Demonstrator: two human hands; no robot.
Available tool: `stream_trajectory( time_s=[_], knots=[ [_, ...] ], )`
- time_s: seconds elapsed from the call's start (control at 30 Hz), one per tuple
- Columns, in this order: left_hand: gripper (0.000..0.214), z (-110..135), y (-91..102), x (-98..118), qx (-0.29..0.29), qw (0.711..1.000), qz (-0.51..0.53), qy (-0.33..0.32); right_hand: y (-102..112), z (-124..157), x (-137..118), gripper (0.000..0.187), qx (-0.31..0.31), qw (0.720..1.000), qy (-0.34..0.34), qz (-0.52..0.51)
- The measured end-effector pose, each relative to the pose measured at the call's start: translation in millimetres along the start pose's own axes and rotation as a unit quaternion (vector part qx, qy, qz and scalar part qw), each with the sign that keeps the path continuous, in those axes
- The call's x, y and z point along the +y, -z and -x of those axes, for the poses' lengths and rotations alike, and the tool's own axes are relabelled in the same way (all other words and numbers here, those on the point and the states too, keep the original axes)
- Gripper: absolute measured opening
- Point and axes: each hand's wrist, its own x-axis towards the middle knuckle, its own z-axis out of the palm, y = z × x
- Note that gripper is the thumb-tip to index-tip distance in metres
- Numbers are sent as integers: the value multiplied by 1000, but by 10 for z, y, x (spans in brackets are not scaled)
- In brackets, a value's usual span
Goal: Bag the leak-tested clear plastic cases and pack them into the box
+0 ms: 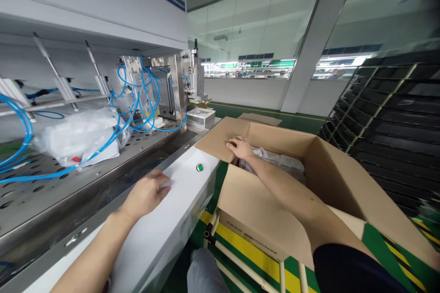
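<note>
My left hand (146,194) lies flat on the white front panel of a machine (154,233), a little to the left of a green push button (200,167). It holds nothing I can make out. My right hand (239,148) rests at the inner edge of a flap on an open cardboard box (271,139), reaching over the box's near flap. White plastic-wrapped contents (273,160) lie inside the box just beyond those fingers. Most of the box's lower interior is hidden by my right forearm and the flaps.
A white plastic bag (80,137) and blue pneumatic tubing (144,96) sit on the machine's perforated steel bed (37,183). Stacked black trays (388,119) rise to the right. A metal-tube cart (240,256) holds the box above a green floor with yellow stripes.
</note>
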Motion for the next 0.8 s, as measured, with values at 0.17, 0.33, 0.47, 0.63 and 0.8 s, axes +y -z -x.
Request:
stream_trajectory(
  time_s=[0.17, 0.33, 0.47, 0.63, 0.8],
  knots=[
    [24, -1, -2, 4, -5, 1000, 6, 2, -7, -4, 6, 30, 2, 1000, 1, -3],
    [23, -11, -8, 5, 0, 1000, 12, 0, -21, -5, 17, 29, 4, 1000, -2, -8],
    [23, -10, -1, 7, 1, 1000, 14, -1, -34, -7, 29, 30, 7, 1000, -3, -11],
    [23, -11, 6, 11, -4, 1000, 14, 6, -43, -10, 36, 32, 4, 1000, -11, -13],
    [23, -6, 2, 15, -1, 1000, 5, 4, -47, -10, 42, 32, 4, 1000, -7, -9]
  ],
)
